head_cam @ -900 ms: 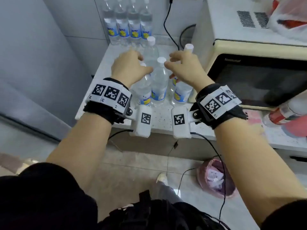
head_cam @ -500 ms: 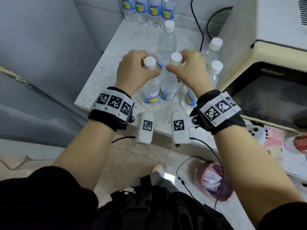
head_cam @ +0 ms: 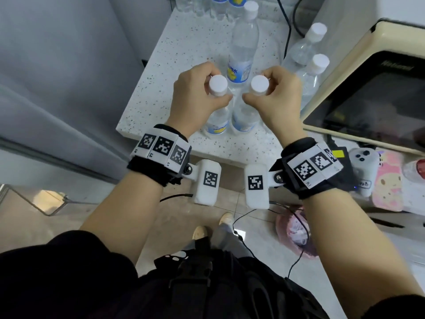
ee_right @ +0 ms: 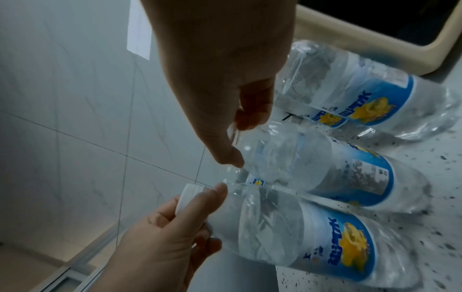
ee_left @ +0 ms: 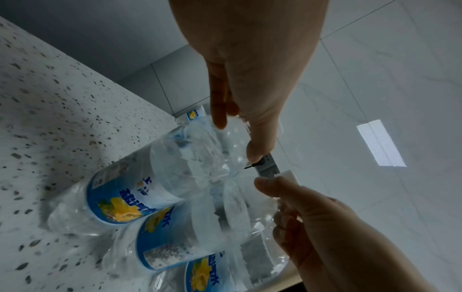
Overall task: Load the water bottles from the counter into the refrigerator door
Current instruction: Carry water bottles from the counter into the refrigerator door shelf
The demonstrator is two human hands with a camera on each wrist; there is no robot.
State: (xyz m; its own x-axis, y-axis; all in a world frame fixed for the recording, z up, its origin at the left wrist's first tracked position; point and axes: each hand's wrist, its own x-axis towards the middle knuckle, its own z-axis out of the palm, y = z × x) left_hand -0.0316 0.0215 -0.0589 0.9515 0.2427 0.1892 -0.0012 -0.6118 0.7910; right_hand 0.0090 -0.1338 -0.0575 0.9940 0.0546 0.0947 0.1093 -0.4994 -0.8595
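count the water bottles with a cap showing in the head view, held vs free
held in a grip: 2, left bottle in left hand, right bottle in right hand
standing free: 3, middle bottle, far bottle, near bottle by the microwave
total: 5, cut-off back row left out

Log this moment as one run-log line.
left hand: holds clear plastic water bottle neck | right hand: holds second bottle | both on speckled white counter

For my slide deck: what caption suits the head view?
Both hands, left hand and right hand, grip capped water bottles on the counter.
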